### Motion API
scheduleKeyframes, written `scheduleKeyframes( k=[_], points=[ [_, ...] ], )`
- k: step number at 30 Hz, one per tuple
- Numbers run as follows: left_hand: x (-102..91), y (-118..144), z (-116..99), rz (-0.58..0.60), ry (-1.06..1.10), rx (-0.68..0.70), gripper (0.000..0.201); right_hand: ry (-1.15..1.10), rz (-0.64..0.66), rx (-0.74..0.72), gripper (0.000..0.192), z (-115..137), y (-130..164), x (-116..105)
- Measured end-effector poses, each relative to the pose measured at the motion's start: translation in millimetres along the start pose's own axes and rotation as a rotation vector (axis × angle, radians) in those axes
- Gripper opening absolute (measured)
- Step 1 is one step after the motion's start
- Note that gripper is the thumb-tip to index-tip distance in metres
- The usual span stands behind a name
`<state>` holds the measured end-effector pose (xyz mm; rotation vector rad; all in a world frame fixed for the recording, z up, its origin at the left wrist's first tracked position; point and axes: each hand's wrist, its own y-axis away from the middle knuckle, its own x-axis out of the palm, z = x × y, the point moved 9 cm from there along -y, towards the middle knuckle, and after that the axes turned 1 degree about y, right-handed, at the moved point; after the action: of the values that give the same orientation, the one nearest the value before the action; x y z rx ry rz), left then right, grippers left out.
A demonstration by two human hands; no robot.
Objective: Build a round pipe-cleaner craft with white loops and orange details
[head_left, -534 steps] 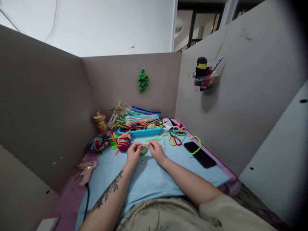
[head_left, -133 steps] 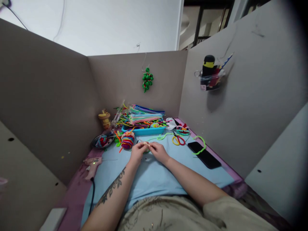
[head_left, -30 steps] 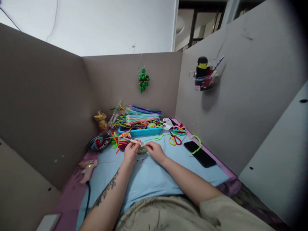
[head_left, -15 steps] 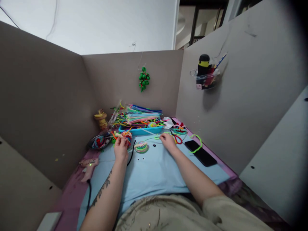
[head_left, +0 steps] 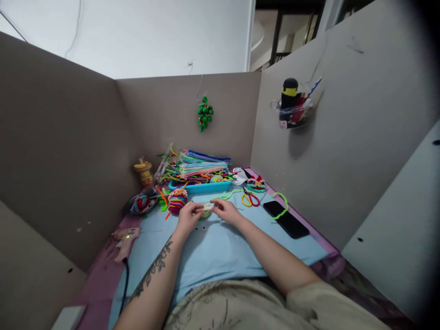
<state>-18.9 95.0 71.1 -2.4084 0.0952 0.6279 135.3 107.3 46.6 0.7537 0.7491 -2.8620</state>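
Note:
My left hand (head_left: 189,218) and my right hand (head_left: 227,211) are close together over the blue cloth. Between their fingertips is a short cream fuzzy strip (head_left: 206,208), apparently pipe cleaner, with both hands pinching its ends. Just below the strip shows part of a round green coiled piece (head_left: 206,214), mostly hidden by the fingers. Two small googly eyes (head_left: 200,228) lie on the cloth in front of it. Left of my left hand stands a striped, multicoloured wound bundle (head_left: 178,201).
A blue tray (head_left: 206,188) heaped with pipe cleaners stands at the back. Scissors (head_left: 250,199) and a black phone (head_left: 287,220) lie on the right. A pink glue gun (head_left: 127,243) with its cord and a dark bowl (head_left: 140,204) are on the left. Grey panels (head_left: 189,110) enclose the table.
Both hands have moved inward from wide apart and now meet over the coiled piece. The cream strip has come to the middle with them. The striped bundle and scissors are now uncovered.

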Motion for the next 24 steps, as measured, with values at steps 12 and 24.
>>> scheduleKeyframes(
  k=[12,24],
  points=[
    [4.4,0,15,0.17,0.102,-0.182,0.03,-0.13,-0.083,0.007,0.009,2,4,9],
    [-8.2,7,11,0.305,-0.394,-0.159,0.018,0.097,-0.029,-0.043,0.006,15,6,35]
  ],
)
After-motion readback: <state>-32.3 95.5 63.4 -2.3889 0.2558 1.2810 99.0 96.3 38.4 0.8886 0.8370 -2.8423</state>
